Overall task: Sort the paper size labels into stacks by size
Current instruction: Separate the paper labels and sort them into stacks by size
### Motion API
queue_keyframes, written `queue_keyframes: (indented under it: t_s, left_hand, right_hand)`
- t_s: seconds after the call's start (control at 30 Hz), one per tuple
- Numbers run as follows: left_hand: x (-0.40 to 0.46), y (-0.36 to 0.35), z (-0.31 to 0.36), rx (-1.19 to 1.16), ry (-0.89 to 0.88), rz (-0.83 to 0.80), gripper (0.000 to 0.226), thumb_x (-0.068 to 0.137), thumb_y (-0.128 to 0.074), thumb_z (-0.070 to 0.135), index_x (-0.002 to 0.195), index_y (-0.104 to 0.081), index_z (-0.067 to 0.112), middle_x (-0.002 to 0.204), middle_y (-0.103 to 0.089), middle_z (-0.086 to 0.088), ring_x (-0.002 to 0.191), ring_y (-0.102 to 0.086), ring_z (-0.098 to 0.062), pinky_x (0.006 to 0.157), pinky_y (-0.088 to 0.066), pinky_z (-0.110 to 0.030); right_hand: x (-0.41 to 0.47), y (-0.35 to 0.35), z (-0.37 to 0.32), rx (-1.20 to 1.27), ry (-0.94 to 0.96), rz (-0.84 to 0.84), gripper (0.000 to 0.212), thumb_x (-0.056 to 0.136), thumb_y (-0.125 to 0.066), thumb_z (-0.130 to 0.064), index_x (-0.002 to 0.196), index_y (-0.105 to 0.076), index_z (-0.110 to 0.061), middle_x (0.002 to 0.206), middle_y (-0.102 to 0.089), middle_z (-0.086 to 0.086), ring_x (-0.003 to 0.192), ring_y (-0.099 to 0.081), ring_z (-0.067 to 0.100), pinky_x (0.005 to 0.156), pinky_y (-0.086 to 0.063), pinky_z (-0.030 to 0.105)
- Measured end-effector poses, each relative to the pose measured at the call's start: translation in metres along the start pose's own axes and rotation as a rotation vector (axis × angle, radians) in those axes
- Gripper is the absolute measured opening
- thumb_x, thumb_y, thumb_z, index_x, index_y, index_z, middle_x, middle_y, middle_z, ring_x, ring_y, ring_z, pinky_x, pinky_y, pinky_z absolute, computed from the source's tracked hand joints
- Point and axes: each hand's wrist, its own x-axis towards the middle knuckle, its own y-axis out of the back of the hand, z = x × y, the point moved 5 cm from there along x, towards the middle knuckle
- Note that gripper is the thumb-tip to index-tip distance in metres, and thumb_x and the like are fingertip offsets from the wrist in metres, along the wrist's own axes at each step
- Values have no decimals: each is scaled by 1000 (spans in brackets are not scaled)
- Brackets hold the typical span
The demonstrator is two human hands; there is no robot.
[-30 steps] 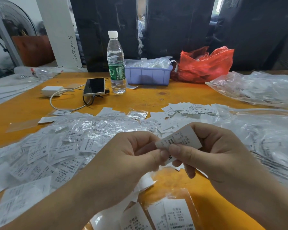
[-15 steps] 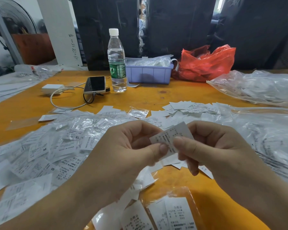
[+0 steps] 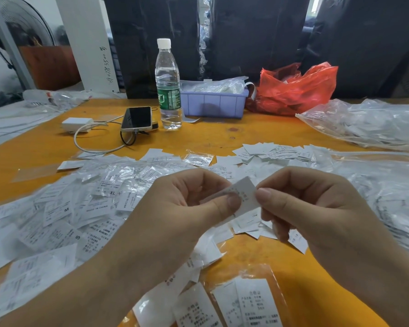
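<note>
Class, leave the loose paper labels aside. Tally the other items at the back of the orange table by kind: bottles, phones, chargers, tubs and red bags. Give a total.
Water bottle: 1
Phone: 1
White charger: 1
Lilac plastic tub: 1
Red plastic bag: 1
Total: 5

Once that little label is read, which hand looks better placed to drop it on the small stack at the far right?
Probably the right hand. It pinches the label too, and the far stack lies on its side; the left hand would have to cross over.
</note>
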Motion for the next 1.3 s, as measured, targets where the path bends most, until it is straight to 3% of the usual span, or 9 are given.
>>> queue_keyframes:
  t_s: [0.07, 0.3, 0.47, 0.6, 0.8, 1.0, 1.07, 1.17, 1.3]
  left_hand:
    - [0, 0, -1, 19, 1, 8, 17, 67, -76, 39, 81, -75, 30, 82, -75, 2, 78, -71, -17, 71, -58, -30]
    - [0, -3, -2, -31, 27, -26, 16, 65, -77, 35, 77, -75, 26, 77, -73, 0, 75, -70, -15, 65, -56, -23]
    - [0, -3, -2, -38, 31, -31, 22, 63, -77, 41, 79, -75, 26, 83, -75, -2, 84, -70, -20, 71, -58, -25]
    - [-1, -2, -1, -73, 44, -35, 26, 62, -82, 45, 80, -76, 27, 83, -74, 3, 81, -70, -12, 70, -55, -26]
    - [1, 5, -3, -135, 104, 49, 19, 66, -72, 41, 73, -74, 23, 80, -73, -2, 83, -67, -17, 92, -47, -43]
    - [1, 4, -4, -171, 160, 49, 13, 70, -66, 36, 69, -71, 24, 73, -69, -1, 71, -64, -11, 83, -44, -36]
    - [2, 6, -5, -133, 141, 68, 14, 71, -65, 35, 70, -72, 23, 72, -68, 0, 74, -62, -14, 82, -46, -38]
    - [1, 7, -5, -84, 110, 87, 15, 72, -64, 37, 71, -71, 24, 72, -69, 2, 81, -61, -20, 89, -45, -45]
    - [1, 8, -6, -68, 94, 96, 16, 72, -64, 39, 72, -72, 25, 79, -72, 1, 94, -58, -38, 85, -45, -45]
  right_hand:
    - [-3, -6, 1, -22, -1, -46, 10, 73, -69, -25, 73, -74, -17, 56, -61, 3, 47, -51, 13, 47, -43, 22]
    - [-1, -10, 9, -20, -69, -128, 13, 73, -71, -30, 78, -76, -19, 58, -62, 0, 49, -52, 10, 49, -43, 21]
    - [-3, -11, 14, -110, -99, -211, 37, 66, -71, -53, 88, -76, -22, 69, -62, 6, 60, -55, 13, 56, -46, 26]
    - [-1, -9, 12, -162, -33, -150, 30, 66, -72, -49, 81, -74, -22, 68, -64, 2, 60, -57, 13, 58, -48, 28]
    - [1, 1, 0, -138, 78, -24, 37, 62, -75, -56, 77, -76, -23, 69, -69, 4, 56, -56, 11, 53, -48, 29]
    - [0, -3, 5, -194, 4, -56, 21, 76, -67, -43, 78, -72, -23, 75, -68, 8, 57, -56, 14, 58, -50, 42]
    - [-1, -5, 7, -211, -3, -59, 18, 78, -64, -41, 80, -72, -25, 73, -67, 3, 56, -57, 13, 57, -52, 40]
    - [-2, -6, 4, -202, 38, -24, 12, 77, -65, -36, 77, -73, -26, 67, -65, -1, 54, -54, 8, 51, -49, 26]
    - [-2, 0, -3, -172, 104, 71, 17, 75, -78, -41, 75, -75, -25, 63, -65, 1, 50, -53, 10, 49, -48, 26]
